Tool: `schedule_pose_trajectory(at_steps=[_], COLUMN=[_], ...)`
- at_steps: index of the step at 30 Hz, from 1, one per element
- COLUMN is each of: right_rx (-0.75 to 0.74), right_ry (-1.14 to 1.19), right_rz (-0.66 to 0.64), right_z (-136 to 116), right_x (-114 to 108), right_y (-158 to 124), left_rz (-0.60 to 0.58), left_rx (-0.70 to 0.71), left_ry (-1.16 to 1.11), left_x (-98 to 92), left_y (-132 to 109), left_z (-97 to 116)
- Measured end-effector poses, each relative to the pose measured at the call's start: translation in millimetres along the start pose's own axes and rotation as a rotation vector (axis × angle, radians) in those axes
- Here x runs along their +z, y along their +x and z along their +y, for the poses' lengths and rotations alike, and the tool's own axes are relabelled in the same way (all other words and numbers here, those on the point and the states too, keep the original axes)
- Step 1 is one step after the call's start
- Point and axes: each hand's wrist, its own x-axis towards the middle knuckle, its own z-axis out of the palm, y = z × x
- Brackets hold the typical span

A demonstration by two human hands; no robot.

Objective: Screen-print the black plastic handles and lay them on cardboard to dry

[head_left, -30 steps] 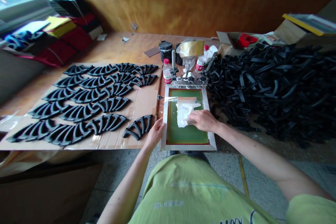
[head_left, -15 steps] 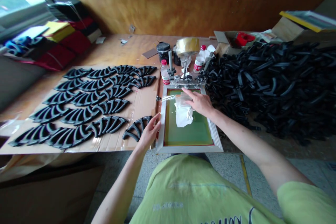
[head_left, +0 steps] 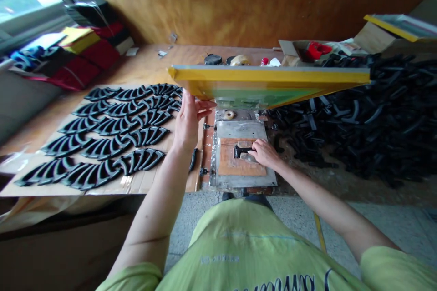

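My left hand (head_left: 190,116) is at the left side of the raised screen-printing frame (head_left: 269,74), thumb up against its edge and fingers reaching under it. The frame tilts up steeply, its yellow-taped edge towards me and green mesh partly showing underneath. Below it, my right hand (head_left: 265,153) pinches the end of a black plastic T-shaped part (head_left: 243,150). That part lies at an orange-brown board (head_left: 225,163) fixed on a grey metal base plate (head_left: 246,182). Rows of black curved parts (head_left: 102,145) rest on cardboard to the left.
A large heap of black plastic parts (head_left: 375,113) covers the right side. A tape roll (head_left: 230,114) sits behind the board. Black-lidded tubs (head_left: 213,59) and a red-capped bottle (head_left: 264,61) show behind the frame. An open carton (head_left: 290,57) stands at the back right.
The screen frame has swung up from flat. My left hand rose with its edge. My right hand left the white cloth on the mesh and now grips a black part on the board.
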Motion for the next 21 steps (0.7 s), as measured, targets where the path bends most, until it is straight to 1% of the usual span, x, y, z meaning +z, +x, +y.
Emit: schedule_pose_trajectory(at_steps=[1,2,3,4,5,6,7,8,9,10,11,12,13,14,16,18,19,21], right_rx=[0.019,0.066,0.128,0.185,0.218,0.213,0.162,0.067,-0.061,-0.196,-0.309,-0.376,-0.389,-0.346,-0.162,0.022,0.065,0.08], right_ry=[-0.032,-0.035,-0.018,0.008,0.036,0.058,0.074,0.088,0.108,0.134,0.161,0.182,0.19,0.178,0.079,-0.057,-0.107,-0.181], right_rz=[-0.031,-0.06,-0.076,-0.072,-0.044,0.001,0.051,0.09,0.108,0.108,0.104,0.106,0.12,0.151,0.208,0.224,0.203,0.126], right_z=[-8,-16,-23,-32,-43,-55,-67,-79,-89,-94,-94,-86,-71,-49,7,67,93,133], right_x=[4,5,4,3,1,0,1,2,3,3,2,0,-4,-8,-14,-14,-11,-1], right_y=[-3,-5,-8,-11,-15,-21,-26,-32,-37,-40,-42,-41,-38,-33,-21,-12,-11,-14], left_rz=[0.04,0.065,0.05,0.012,-0.089,-0.214,-0.248,-0.237,-0.185,-0.105,-0.03,0.037,0.098,0.156,0.287,0.415,0.446,0.443], left_rx=[-0.001,-0.037,-0.123,-0.245,-0.419,-0.611,-0.731,-0.796,-0.835,-0.842,-0.833,-0.816,-0.795,-0.769,-0.727,-0.752,-0.787,-0.864], left_ry=[-0.012,-0.023,-0.031,-0.037,-0.04,-0.041,-0.063,-0.113,-0.167,-0.217,-0.249,-0.249,-0.214,-0.153,0.008,0.212,0.335,0.565], left_x=[2.3,4.5,6.8,9.4,12.3,15.5,18.3,20.1,20.2,17.5,11.5,1.6,-12.2,-29.4,-70.9,-113.4,-132.3,-161.5], left_y=[-8,-22,-39,-60,-82,-105,-125,-143,-156,-164,-169,-170,-170,-168,-167,-170,-172,-177], left_z=[-5,-12,-21,-32,-43,-54,-64,-73,-80,-86,-90,-94,-97,-101,-109,-121,-128,-144])
